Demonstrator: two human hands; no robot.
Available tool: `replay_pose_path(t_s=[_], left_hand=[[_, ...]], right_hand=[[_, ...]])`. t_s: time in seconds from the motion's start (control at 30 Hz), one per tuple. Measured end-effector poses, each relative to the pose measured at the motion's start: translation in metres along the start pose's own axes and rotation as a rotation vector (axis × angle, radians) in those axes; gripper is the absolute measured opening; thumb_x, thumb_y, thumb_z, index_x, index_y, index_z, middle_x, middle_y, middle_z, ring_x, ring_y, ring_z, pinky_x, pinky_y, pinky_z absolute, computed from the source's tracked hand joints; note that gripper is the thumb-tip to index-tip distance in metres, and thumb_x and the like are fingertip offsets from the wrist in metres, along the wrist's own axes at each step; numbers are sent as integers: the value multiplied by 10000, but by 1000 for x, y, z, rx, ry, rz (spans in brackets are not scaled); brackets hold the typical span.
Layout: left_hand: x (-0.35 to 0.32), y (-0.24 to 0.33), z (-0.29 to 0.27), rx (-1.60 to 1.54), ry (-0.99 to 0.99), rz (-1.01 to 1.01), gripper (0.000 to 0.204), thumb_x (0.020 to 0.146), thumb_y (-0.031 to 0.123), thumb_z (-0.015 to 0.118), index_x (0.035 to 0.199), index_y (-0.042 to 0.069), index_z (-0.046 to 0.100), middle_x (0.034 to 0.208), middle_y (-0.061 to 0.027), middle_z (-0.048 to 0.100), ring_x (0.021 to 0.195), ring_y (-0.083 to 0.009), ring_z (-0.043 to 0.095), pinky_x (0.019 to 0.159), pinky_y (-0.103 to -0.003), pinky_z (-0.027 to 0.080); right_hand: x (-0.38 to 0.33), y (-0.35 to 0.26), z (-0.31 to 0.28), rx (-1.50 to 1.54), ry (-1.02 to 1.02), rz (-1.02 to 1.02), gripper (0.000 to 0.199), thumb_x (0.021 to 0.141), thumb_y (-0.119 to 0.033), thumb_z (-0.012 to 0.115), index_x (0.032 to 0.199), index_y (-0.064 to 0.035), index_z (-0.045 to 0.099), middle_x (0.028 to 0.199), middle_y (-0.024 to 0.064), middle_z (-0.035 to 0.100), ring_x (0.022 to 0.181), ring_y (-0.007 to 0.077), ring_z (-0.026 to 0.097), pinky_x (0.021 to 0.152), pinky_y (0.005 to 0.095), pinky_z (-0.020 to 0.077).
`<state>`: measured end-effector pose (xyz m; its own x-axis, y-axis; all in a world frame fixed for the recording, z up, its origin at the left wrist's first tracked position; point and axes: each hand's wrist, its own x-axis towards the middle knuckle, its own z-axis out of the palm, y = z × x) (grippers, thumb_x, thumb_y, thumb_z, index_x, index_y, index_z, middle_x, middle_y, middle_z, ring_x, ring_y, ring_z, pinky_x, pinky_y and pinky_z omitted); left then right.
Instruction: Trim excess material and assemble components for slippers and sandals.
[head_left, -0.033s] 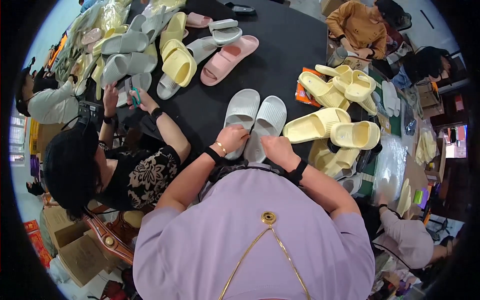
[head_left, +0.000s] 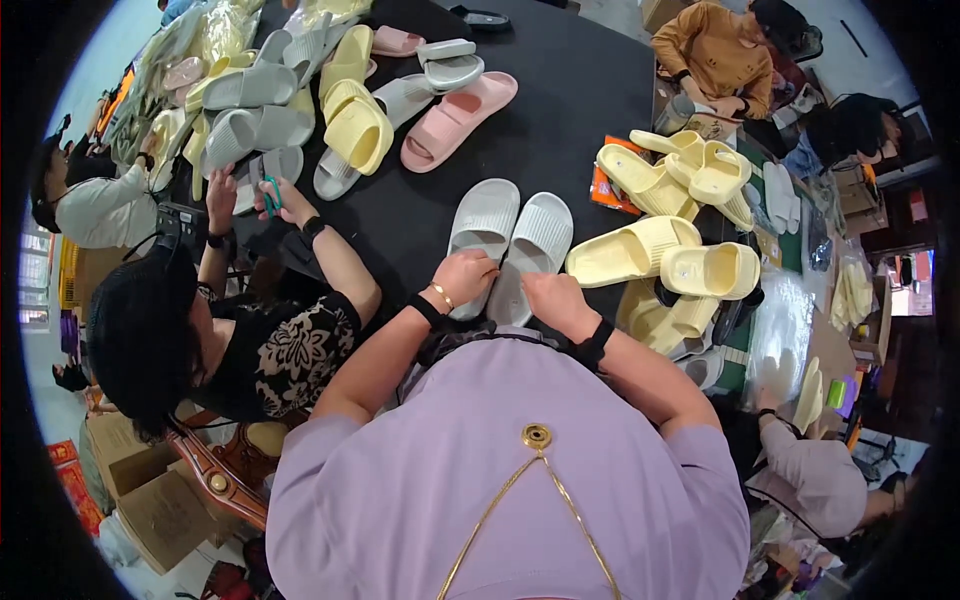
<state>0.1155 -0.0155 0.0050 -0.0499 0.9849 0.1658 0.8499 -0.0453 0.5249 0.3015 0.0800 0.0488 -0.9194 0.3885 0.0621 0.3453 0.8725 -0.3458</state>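
The left hand (head_left: 462,277) is curling its fingers over the heel of one grey slipper (head_left: 482,240), while the right hand (head_left: 556,298) is gripping the heel of the matching grey slipper (head_left: 533,252) beside it, apparently pinching the edge. Both slippers are lying side by side on the black tabletop (head_left: 560,110). Yellow slippers (head_left: 660,250) are sitting to the right; farther off, a pink slipper (head_left: 458,118) is resting.
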Motion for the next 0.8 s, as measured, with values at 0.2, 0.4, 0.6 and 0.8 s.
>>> replay_pose_path(t_s=[0.2, 0.4, 0.6, 0.8], left_hand=[[4, -7, 4, -11, 71, 33, 155, 787, 193, 594, 736, 52, 632, 733, -92, 576, 711, -283, 582, 632, -394, 483], [11, -2, 3, -111, 109, 12, 196, 730, 165, 657, 886, 48, 639, 960, -111, 603, 846, -300, 595, 734, -387, 495], [9, 5, -4, -44, 127, -86, 228, 733, 175, 670, 934, 73, 639, 1046, -86, 593, 888, -274, 603, 738, -369, 508], [7, 7, -9, -69, 280, 4, 156, 756, 138, 654, 895, 70, 637, 890, -84, 606, 784, -264, 609, 662, -344, 506]], right_hand=[[-2, 19, 19, 56, -141, 22, 88, 794, -85, 501, 826, -17, 546, 818, 152, 611, 699, 332, 621, 589, 423, 504], [0, 29, 34, 136, 75, -78, 258, 800, -38, 473, 1040, 16, 547, 1157, 214, 524, 1015, 345, 544, 856, 399, 462], [-3, 25, 29, 176, 122, -85, 314, 765, -7, 498, 1072, 5, 559, 1231, 217, 478, 1058, 347, 519, 911, 392, 434], [-3, 34, 1, 337, 198, -11, 221, 725, 3, 543, 938, -14, 599, 1102, 167, 549, 1009, 311, 548, 836, 378, 473]])
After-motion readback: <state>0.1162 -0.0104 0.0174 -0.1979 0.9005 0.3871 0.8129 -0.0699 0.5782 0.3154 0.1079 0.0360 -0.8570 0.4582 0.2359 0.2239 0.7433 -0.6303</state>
